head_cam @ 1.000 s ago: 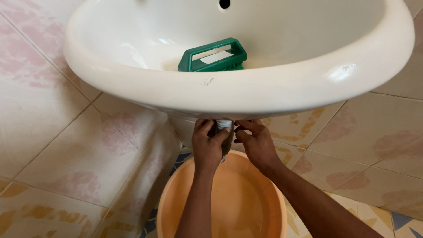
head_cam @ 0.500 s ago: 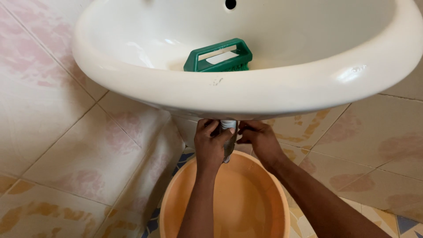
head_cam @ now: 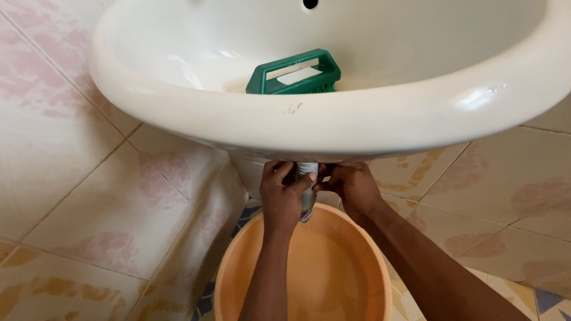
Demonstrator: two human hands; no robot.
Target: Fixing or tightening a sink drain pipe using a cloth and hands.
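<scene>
pipe first: it's a short ribbed grey drain pipe hanging straight down from the underside of the basin, with a whitish collar at the top where it meets the bowl. its lower end sits just above the orange bucket on the floor.

left hand is wrapped round the pipe from the left, fingers curled over the front of it and clamped on. right hand comes in from the right and is up at the top of the pipe, right under the basin. its fingers are bent and bunched together against the collar area, looks like a pinch grip, but the basin rim hides part of it so can't swear to exactly what they're squeezing. the two hands are touching or as good as, either side of the pipe.

inside the basin there's a green plastic scrubbing brush with a loop handle, lying near the bottom of the bowl, almost straight above the pipe. overflow hole shows at the top edge of the view.

wall and floor around are glossy cream tiles with pinkish and yellowish blotches, plus a bit of blue patterned floor tile in the bottom right corner.
</scene>
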